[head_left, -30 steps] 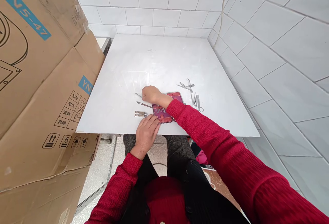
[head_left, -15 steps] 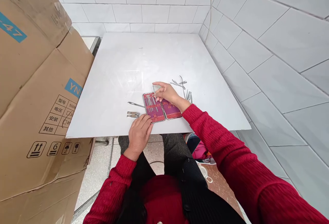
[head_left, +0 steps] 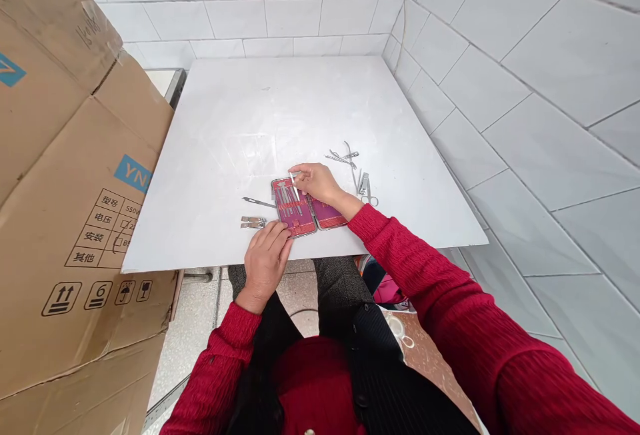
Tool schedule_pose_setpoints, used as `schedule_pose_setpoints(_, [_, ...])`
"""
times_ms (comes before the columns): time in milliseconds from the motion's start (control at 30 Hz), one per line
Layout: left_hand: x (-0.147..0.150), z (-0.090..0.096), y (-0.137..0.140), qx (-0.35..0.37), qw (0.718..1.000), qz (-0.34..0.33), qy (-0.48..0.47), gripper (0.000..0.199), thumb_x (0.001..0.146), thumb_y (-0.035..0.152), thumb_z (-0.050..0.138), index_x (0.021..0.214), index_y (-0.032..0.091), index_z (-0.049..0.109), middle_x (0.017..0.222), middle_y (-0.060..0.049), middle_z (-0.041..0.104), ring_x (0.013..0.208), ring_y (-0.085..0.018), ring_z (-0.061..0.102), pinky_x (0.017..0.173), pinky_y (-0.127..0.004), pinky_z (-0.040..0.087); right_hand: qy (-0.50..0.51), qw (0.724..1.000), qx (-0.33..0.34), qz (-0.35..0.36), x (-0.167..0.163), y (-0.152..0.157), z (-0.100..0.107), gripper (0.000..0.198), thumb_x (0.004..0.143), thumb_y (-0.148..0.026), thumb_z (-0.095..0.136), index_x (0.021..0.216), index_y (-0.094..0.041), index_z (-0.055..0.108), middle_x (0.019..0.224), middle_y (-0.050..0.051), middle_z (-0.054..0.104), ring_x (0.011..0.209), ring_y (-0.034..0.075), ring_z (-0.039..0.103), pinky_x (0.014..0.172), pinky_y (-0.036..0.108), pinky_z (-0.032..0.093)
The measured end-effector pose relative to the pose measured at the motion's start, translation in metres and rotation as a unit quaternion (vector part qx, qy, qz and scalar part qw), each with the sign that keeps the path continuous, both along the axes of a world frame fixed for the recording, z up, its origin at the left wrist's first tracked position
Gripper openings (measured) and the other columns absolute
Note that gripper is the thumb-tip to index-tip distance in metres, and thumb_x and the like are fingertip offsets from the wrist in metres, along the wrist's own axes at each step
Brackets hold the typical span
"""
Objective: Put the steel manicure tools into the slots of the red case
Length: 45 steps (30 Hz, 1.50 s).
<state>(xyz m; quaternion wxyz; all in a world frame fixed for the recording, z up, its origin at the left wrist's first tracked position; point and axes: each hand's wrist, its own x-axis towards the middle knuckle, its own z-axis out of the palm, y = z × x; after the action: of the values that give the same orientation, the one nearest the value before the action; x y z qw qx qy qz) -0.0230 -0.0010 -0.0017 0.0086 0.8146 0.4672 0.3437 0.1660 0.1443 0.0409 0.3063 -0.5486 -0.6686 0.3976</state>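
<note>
My right hand (head_left: 316,182) reaches in from about four o'clock, palm turned down, wrist over the case, thumb and forefinger narrowed on a slim silver metal tool (head_left: 295,186). My left hand (head_left: 265,255) comes from seven o'clock, its fingers side by side and nearly straight, tips on the case's near left corner — whether they pinch it or only rest there, I cannot tell.

The tool I hold is thin, straight and pale, tilted, with its lower end over the case's left half; I cannot tell whether it is in a loop.

The open purple-and-red hinged case (head_left: 301,220) lies near my edge of the white tabletop (head_left: 225,108). In its left half, slender silver tools (head_left: 286,196) sit side by side under a red strap; my hand and wrist partly cover the right half.

Taking the case as the clock's centre, a thin dark-grey metal tool (head_left: 259,202) lies at nine, silver nail clippers (head_left: 253,222) nearer eight. A cluster of silver metal implements (head_left: 344,156) lies at one, another silver clipper (head_left: 363,184) at two, small silver scissors (head_left: 370,201) at three.
</note>
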Motion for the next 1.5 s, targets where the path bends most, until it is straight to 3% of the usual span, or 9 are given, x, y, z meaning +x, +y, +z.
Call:
schedule_pose_setpoints(233, [0.0,0.002,0.0,-0.004,1.0,0.001,0.005,0.017,0.101,0.025,0.053,0.112,0.021,0.066,0.122,-0.008,0.071,0.124,-0.026,0.061,0.104,-0.044,0.047,-0.124,0.984,0.125,-0.021,0.0,-0.005,-0.002,0.031,0.095,-0.016,0.049,0.11,-0.017,0.076,0.108,0.006,0.07,0.095,0.015,0.062,0.091,0.027,0.046])
schedule_pose_setpoints(667, [0.0,0.001,0.0,0.008,1.0,-0.002,0.003,0.018,0.101,0.024,0.053,0.113,0.02,0.066,0.122,-0.008,0.071,0.122,-0.027,0.062,0.102,-0.044,0.048,-0.242,0.955,0.173,0.019,-0.003,-0.025,-0.008,0.04,0.097,-0.007,0.037,0.118,-0.013,0.071,0.111,0.009,0.063,0.101,0.018,0.056,0.084,0.027,0.042])
schedule_pose_setpoints(900, [-0.001,-0.001,-0.001,0.002,1.0,-0.006,-0.003,0.019,0.101,0.024,0.052,0.114,0.022,0.066,0.123,-0.008,0.071,0.123,-0.026,0.061,0.102,-0.045,0.049,-0.325,0.929,0.175,0.029,-0.015,-0.036,0.017,0.035,0.102,-0.019,0.039,0.111,-0.016,0.072,0.112,0.01,0.065,0.102,0.021,0.058,0.079,0.029,0.041])
schedule_pose_setpoints(1100, [-0.001,0.001,-0.003,0.0,1.0,-0.006,-0.005,0.02,0.101,0.024,0.051,0.116,0.022,0.065,0.122,-0.008,0.071,0.122,-0.026,0.061,0.102,-0.044,0.049,-0.401,0.898,0.137,0.118,-0.059,-0.036,0.043,0.025,0.096,-0.029,0.053,0.097,-0.017,0.075,0.103,0.011,0.072,0.091,0.023,0.067,0.07,0.03,0.044])
schedule_pose_setpoints(1300, [-0.002,0.0,-0.004,-0.001,1.0,-0.009,-0.007,0.022,0.102,0.025,0.05,0.117,0.022,0.066,0.124,-0.008,0.07,0.123,-0.025,0.061,0.102,-0.045,0.05,-0.48,0.853,0.115,0.169,-0.105,-0.025,0.049,0.02,0.088,-0.018,0.064,0.102,-0.009,0.075,0.105,0.022,0.074,0.095,0.029,0.072,0.075,0.032,0.052])
schedule_pose_setpoints(1500, [-0.003,-0.003,-0.004,0.003,1.0,-0.011,-0.011,0.021,0.101,0.023,0.051,0.117,0.022,0.065,0.125,-0.007,0.07,0.123,-0.025,0.06,0.102,-0.045,0.05,-0.505,0.828,0.12,0.211,-0.12,-0.023,0.052,0.021,0.085,-0.009,0.064,0.102,-0.008,0.076,0.104,0.024,0.075,0.098,0.029,0.073,0.079,0.032,0.056])
